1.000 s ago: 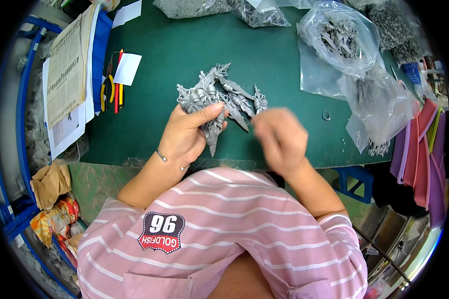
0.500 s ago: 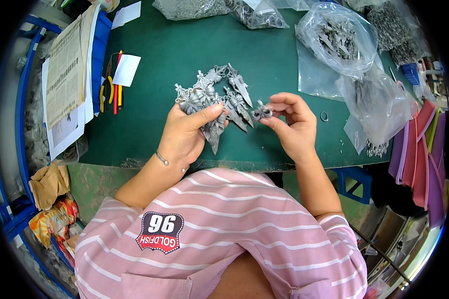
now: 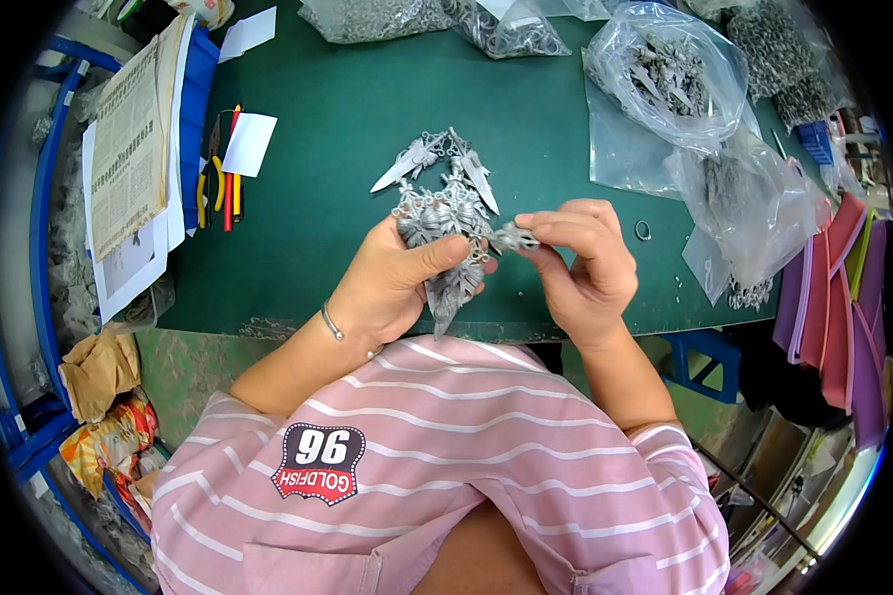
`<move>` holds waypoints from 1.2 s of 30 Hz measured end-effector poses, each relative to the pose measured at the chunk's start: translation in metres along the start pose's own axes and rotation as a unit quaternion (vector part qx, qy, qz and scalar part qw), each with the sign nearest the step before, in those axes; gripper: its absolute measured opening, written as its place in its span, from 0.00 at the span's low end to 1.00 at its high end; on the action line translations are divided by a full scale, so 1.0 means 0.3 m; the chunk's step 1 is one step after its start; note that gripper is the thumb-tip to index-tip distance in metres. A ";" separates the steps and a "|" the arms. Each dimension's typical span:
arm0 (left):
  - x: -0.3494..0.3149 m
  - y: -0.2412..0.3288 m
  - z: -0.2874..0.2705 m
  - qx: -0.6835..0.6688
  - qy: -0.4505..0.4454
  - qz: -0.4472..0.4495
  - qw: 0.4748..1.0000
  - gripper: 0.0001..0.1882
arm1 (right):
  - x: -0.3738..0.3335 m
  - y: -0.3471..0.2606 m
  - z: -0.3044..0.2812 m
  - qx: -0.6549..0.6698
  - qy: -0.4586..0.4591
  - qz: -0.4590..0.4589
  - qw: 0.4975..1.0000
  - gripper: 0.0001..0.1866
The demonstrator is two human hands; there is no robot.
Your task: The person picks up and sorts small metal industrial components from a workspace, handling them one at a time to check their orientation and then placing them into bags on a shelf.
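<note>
My left hand (image 3: 392, 273) is closed round a bunch of grey metal pendants (image 3: 435, 220), its thumb pressed across them. They have small rings and pointed, blade-like ends, and one tip hangs below the fingers. At the right side of the bunch, my right hand (image 3: 587, 260) pinches a single grey metal piece (image 3: 513, 238) between thumb and fingertips. That piece meets or nearly touches the bunch. Beyond the left hand, linked blade-shaped pendants (image 3: 407, 164) spread over the green table (image 3: 337, 109). The palm side of the left fingers is mostly hidden.
Clear bags of grey metal parts stand along the far edge, and an open one (image 3: 670, 84) sits at the far right. A small ring (image 3: 643, 230) lies right of my right hand. Yellow-handled pliers (image 3: 217, 183), a red pen (image 3: 229, 193) and white paper (image 3: 249, 145) lie left.
The left hand has moved slightly right and nearer to me with the bunch. The right hand's piece has come up against it. One blade pendant now points out to the left on the table.
</note>
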State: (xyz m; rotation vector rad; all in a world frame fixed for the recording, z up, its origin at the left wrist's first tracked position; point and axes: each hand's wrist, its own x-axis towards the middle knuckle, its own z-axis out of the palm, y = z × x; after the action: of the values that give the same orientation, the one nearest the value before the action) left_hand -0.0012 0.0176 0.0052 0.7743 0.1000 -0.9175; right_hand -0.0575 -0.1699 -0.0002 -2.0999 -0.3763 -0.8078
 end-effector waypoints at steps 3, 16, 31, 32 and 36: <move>-0.005 0.001 0.014 -0.013 -0.012 0.006 1.000 0.17 | 0.005 -0.010 0.026 -0.112 -0.013 -0.058 0.992 0.17; 0.014 -0.014 -0.016 0.063 0.033 0.067 0.995 0.20 | -0.005 -0.007 0.002 0.239 0.045 0.382 0.892 0.08; 0.002 -0.012 -0.081 -0.005 0.110 0.043 0.993 0.18 | 0.081 0.051 0.110 -0.042 -0.051 0.132 0.989 0.04; 0.002 -0.009 -0.069 0.008 0.112 0.065 0.992 0.17 | 0.082 0.084 0.125 -0.051 -0.069 0.163 0.983 0.06; -0.001 0.002 -0.059 0.024 0.130 0.110 0.985 0.15 | 0.088 0.136 0.155 -0.177 -0.201 0.244 0.932 0.15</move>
State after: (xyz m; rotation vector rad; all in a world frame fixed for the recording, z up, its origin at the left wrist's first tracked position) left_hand 0.0033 0.0294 -0.0073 0.9284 0.2171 -0.6090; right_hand 0.0026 -0.1581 -0.0278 -2.5494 0.1003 -0.1501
